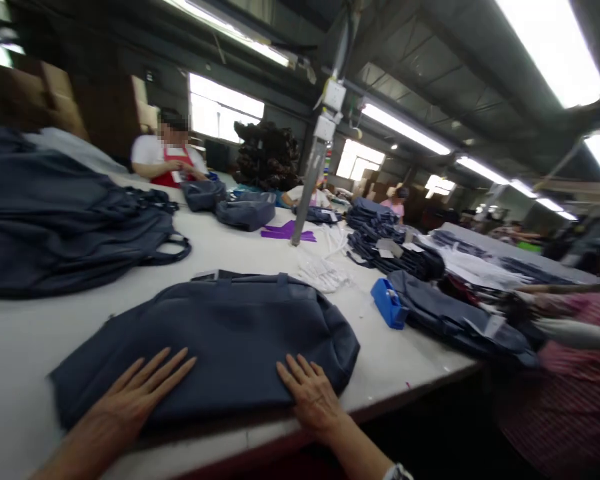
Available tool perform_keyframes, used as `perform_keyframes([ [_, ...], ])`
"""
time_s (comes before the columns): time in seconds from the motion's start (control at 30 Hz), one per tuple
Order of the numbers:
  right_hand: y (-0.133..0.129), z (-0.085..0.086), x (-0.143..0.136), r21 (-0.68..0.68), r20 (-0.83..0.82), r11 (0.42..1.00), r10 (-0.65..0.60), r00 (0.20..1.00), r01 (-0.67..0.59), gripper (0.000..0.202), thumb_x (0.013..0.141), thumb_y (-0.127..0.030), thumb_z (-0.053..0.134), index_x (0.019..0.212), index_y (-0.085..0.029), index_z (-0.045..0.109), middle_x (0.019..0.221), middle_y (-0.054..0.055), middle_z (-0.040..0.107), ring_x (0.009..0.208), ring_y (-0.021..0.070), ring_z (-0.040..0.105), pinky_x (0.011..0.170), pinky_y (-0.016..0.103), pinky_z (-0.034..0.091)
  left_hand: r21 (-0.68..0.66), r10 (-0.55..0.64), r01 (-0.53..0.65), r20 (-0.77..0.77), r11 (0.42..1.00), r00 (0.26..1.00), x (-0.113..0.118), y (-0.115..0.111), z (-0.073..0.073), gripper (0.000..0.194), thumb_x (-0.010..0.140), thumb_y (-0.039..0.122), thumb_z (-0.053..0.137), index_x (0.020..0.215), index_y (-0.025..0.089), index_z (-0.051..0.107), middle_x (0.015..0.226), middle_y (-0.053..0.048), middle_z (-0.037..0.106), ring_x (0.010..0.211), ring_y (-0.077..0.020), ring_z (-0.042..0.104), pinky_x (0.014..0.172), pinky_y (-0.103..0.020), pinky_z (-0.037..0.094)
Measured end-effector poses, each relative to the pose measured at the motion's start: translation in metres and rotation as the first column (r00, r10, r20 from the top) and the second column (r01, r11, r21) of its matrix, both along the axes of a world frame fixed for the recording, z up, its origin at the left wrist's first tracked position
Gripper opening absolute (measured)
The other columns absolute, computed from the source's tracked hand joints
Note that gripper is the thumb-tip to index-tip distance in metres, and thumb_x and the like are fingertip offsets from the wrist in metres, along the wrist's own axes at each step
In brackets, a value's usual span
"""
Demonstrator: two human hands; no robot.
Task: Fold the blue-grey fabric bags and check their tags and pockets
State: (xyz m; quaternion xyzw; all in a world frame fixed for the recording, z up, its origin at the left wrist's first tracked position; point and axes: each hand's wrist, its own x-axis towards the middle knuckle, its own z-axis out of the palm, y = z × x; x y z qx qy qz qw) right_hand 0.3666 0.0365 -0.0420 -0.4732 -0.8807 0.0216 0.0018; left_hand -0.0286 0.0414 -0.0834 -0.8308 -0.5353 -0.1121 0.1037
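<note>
A dark blue bag (pixel 230 333) lies on its side along the near edge of the white table (pixel 10 353). My left hand (pixel 140 387) rests on its left part, with the fingers stretched out and apart. Flat on the right part of the same bag is my right hand (pixel 310 390), its fingers also extended. Neither hand grasps anything. Part of a strap or handle shows behind the bag's far edge.
A big pile of dark blue bags (pixel 60 220) covers the table's left. Right of my bag stand a blue tape dispenser (pixel 390 303) and more dark bags (pixel 455 317). A metal post (pixel 310 187) rises from the table. One co-worker (pixel 580 360) is close on the right; others are farther back.
</note>
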Motion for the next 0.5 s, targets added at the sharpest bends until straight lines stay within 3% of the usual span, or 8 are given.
perform_keyframes([
  [0.07,-0.002,-0.003,0.002,0.013,0.051,1.0,-0.029,0.998,0.028,0.087,0.077,-0.017,0.059,0.155,-0.028,0.021,0.159,0.008,0.026,0.144,0.0316,0.03,0.112,0.05,0.032,0.033,-0.001,0.001,-0.01,0.999,1.0,0.015,-0.014,0.018,0.081,0.079,-0.004,0.031,0.15,0.036,0.033,0.154,0.004,0.039,0.141,-0.0228,0.038,0.115,-0.044,0.031],
  [0.13,0.003,-0.006,0.004,0.052,0.061,0.999,0.002,0.998,-0.005,0.082,0.08,-0.027,0.06,0.155,-0.026,0.026,0.158,0.01,0.028,0.141,0.0337,0.034,0.11,0.052,0.036,0.0,-0.006,0.006,-0.02,1.0,1.0,0.026,-0.017,0.033,0.078,0.081,-0.004,0.034,0.15,0.032,0.035,0.153,0.0,0.042,0.14,-0.023,0.04,0.115,-0.043,0.032],
  [0.27,0.023,-0.009,-0.024,0.179,0.029,0.973,0.141,0.99,-0.144,0.069,0.084,-0.046,0.058,0.146,-0.019,0.045,0.151,0.015,0.04,0.134,0.0368,0.044,0.103,0.055,0.042,-0.06,0.035,-0.035,-0.008,0.998,0.999,0.041,-0.019,0.043,0.057,0.091,0.007,0.04,0.146,0.024,0.042,0.146,-0.008,0.05,0.131,-0.0268,0.049,0.11,-0.045,0.037],
  [0.37,0.028,-0.006,-0.074,0.214,0.03,0.927,0.309,0.951,-0.308,0.065,0.082,-0.032,0.057,0.145,-0.022,0.046,0.151,0.011,0.04,0.133,0.0323,0.047,0.102,0.049,0.046,0.002,0.061,-0.061,-0.001,0.998,0.998,0.068,-0.031,0.046,0.042,0.098,0.018,0.039,0.139,0.017,0.049,0.137,-0.013,0.057,0.122,-0.0289,0.056,0.102,-0.044,0.044],
  [0.43,0.03,-0.006,-0.102,0.195,0.052,0.917,0.345,0.937,-0.349,0.07,0.073,-0.017,0.054,0.143,-0.015,0.049,0.149,0.014,0.044,0.131,0.0316,0.05,0.1,0.046,0.049,0.04,0.066,-0.067,0.011,0.997,0.998,0.084,-0.038,0.052,0.038,0.098,0.019,0.04,0.134,0.013,0.052,0.13,-0.017,0.061,0.117,-0.028,0.06,0.098,-0.043,0.046],
  [0.5,0.035,-0.006,-0.116,0.153,0.017,0.928,0.342,0.94,-0.34,0.068,0.07,-0.011,0.048,0.138,-0.01,0.054,0.143,0.015,0.05,0.127,0.029,0.054,0.099,0.041,0.051,0.061,0.038,-0.041,0.046,0.997,0.998,0.09,-0.047,0.062,0.039,0.098,0.019,0.041,0.135,0.012,0.05,0.13,-0.017,0.061,0.117,-0.0251,0.06,0.102,-0.041,0.044],
])
